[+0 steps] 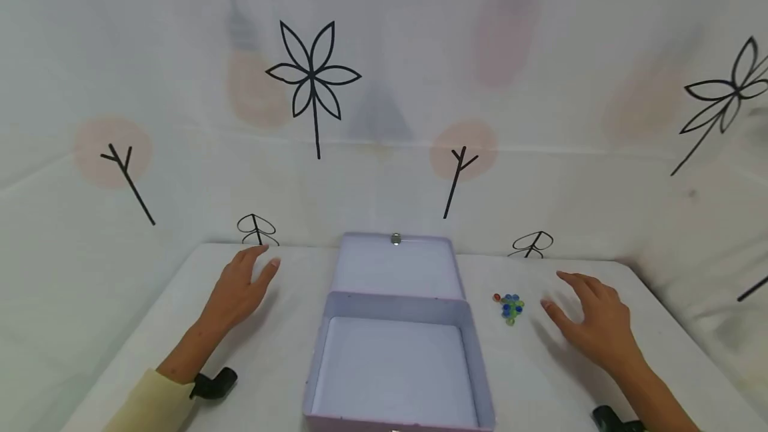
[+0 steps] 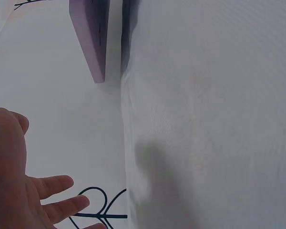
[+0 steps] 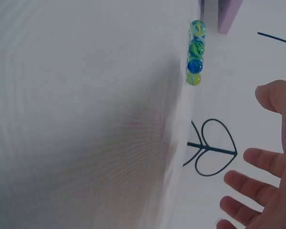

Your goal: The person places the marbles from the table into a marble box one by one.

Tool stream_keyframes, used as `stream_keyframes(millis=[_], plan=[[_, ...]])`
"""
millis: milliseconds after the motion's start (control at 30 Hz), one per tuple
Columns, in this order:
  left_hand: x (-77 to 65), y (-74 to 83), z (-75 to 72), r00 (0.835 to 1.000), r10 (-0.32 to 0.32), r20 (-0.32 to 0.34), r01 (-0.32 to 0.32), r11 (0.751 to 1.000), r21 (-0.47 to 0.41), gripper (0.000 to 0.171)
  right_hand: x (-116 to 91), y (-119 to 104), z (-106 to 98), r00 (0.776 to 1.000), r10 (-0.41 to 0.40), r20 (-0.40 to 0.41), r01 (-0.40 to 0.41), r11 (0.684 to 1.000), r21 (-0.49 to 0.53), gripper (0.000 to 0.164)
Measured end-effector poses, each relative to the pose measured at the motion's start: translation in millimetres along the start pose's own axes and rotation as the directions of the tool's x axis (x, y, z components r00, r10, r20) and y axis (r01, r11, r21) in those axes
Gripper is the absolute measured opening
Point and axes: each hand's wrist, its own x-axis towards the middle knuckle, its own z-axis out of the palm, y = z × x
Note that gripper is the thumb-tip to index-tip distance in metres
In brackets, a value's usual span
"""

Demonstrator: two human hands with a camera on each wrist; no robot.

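A lilac box [image 1: 319,359] stands at the middle of the white table, its hinged lid [image 1: 396,269] tipped back and its inside bare. To its right lies a small cluster of glass marbles [image 1: 511,309], blue, green and one reddish; the right wrist view shows several of these marbles [image 3: 195,50] close together. My right hand [image 1: 594,325] hovers just right of the marbles, fingers spread and holding nothing. On the other side of the box, my left hand [image 1: 234,289] is held over the table with relaxed fingers, also holding nothing.
A white cloth backdrop [image 1: 384,185] with black plant drawings rises behind the table [image 1: 282,325]. A metal clasp [image 1: 396,239] sits on the lid's far edge. Dark camera straps [image 1: 215,384] are on both wrists.
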Motion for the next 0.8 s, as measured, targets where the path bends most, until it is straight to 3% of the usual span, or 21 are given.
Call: stream_keyframes(millis=[167,533,800], plan=[[-3.4,2.4,2.7,0.997,-0.03,0.077,0.035,0.998,-0.055,0.075,-4.2,-5.4,3.5,1.0,0.002,0.003,-0.002,1.0,0.03,0.061],[-8.8,21.8,12.7,0.991,-0.029,0.13,0.051,0.985,-0.165,0.073,-4.8,-12.4,-3.4,0.999,0.005,0.034,-0.008,0.997,0.081,0.056],[-12.7,34.3,15.4,0.979,-0.04,0.198,0.096,0.955,-0.28,0.068,-4.4,-22.2,-2.7,0.998,0.002,0.068,-0.008,0.996,0.092,0.055]])
